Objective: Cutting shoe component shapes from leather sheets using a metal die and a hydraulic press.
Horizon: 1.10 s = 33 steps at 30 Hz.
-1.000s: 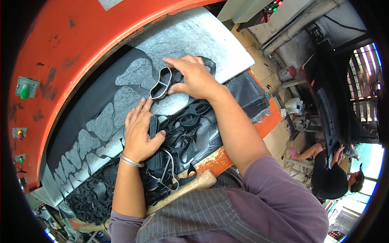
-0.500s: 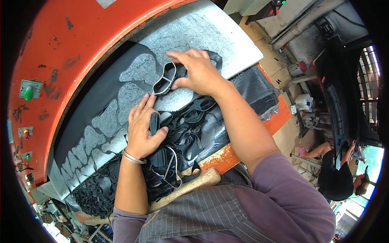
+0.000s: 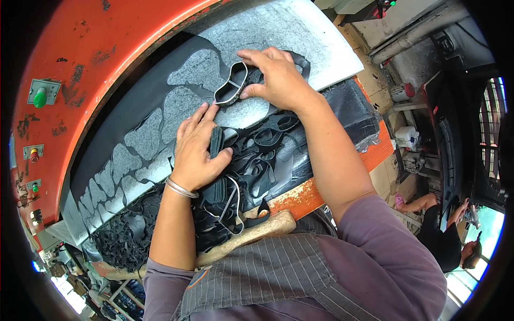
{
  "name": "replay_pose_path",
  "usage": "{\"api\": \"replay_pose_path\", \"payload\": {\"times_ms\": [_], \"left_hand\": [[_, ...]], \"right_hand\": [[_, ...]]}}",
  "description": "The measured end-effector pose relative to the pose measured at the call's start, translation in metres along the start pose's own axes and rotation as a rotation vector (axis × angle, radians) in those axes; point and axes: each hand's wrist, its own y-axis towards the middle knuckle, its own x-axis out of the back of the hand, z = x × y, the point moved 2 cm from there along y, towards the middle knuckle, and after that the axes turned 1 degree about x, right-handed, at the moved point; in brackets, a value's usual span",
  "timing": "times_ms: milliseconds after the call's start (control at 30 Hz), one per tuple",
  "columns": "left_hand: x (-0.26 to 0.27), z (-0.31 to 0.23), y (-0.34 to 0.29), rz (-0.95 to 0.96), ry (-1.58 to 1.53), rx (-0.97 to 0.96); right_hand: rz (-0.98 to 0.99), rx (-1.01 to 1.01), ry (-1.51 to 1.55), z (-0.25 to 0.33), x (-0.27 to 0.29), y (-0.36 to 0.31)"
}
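Note:
A metal-edged cutting die (image 3: 231,85), shaped like a shoe sole with a crossbar, stands on a black sheet (image 3: 134,101) with shapes cut out of it. My right hand (image 3: 281,80) grips the die's right side between thumb and fingers. My left hand (image 3: 195,150) lies with fingers stretched out, its fingertips at the die's lower end. Its thumb is spread over a stack of black cut pieces (image 3: 216,140), partly hidden by the hand. A second metal die (image 3: 234,211) rests near the wooden bar, below my left hand.
A pale cutting board (image 3: 326,45) lies under the sheet. Black offcuts (image 3: 128,241) heap at the lower left, with more scraps (image 3: 262,155) by the orange edge (image 3: 300,200). An orange machine with a green button (image 3: 40,97) curves along the left. A person (image 3: 439,230) is at far right.
The whole view has shifted slightly, carrying hands and sheet a little to the right. Both hands keep the same hold and place around the die.

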Motion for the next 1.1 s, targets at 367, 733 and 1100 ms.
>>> {"api": "replay_pose_path", "payload": {"times_ms": [367,733,1100], "left_hand": [[0.001,-0.003,-0.002,0.023,-0.003,0.004],[0.04,0.033,-0.045,-0.405,-0.659,0.142],[0.165,0.231,-0.304,-1.623,-0.855,0.82]], "right_hand": [[0.062,-0.017,0.013,0.001,0.005,-0.002],[-0.216,-0.034,0.061,0.027,0.042,-0.007],[0.204,-0.036,0.345,0.227,-0.025,-0.039]]}}
